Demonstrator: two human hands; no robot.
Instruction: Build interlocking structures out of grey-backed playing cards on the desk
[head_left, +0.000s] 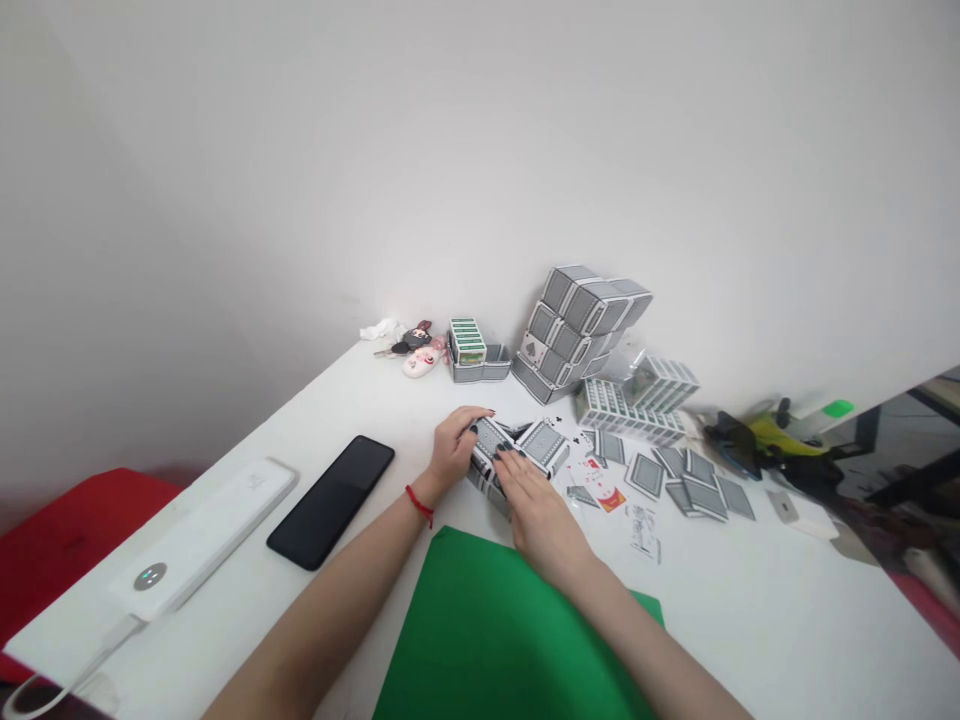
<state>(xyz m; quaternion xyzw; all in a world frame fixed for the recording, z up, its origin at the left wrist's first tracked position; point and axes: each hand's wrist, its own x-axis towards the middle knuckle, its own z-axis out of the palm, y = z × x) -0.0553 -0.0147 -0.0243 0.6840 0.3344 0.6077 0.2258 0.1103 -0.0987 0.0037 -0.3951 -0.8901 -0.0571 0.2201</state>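
Note:
A box folded from grey-backed playing cards (491, 438) sits on the white table in front of me. My left hand (455, 445) is closed round its left side, fingertips at the top edge. The fingers of my right hand (536, 510) are stretched out together and lie on its near right top; the thumb is hidden. Just right of it, and perhaps joined to it, stands another folded card piece (543, 446). Loose playing cards (703, 495) lie further right, mostly face down, with some face up. A green sheet (480, 630) lies below my forearms.
Against the wall rises a stack of folded-card boxes (574, 330). Beside it are green-and-white card packs (630, 410) and a small card tray (480, 370) holding more packs. Keys with charms (416, 340) lie behind. A black phone (331, 502) and white power bank (202, 535) are left.

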